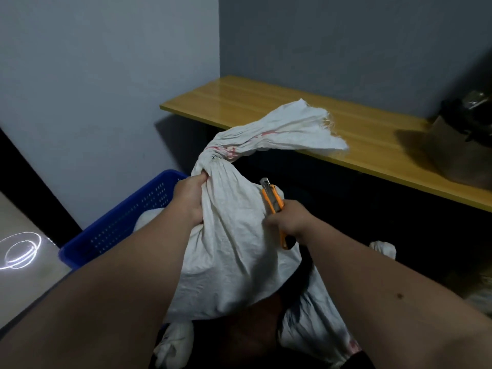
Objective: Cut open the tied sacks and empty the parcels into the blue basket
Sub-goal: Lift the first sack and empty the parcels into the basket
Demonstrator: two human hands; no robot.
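Sack (234,243) tied shut, left hand (190,198) gripping its neck, right hand (288,222) holding orange knife (274,206), blue basket (119,225) holding white bundle.

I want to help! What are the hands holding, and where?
Left hand grips the sack just below its tied neck. Right hand grips the knife by its orange handle.

1. Two bare forearms reach in from the bottom edge; no sleeves, watch or gloves show.
2. The left hand (189,201) is bare, without rings.
3. The right hand (288,222) is bare; a small dark mole marks that forearm.
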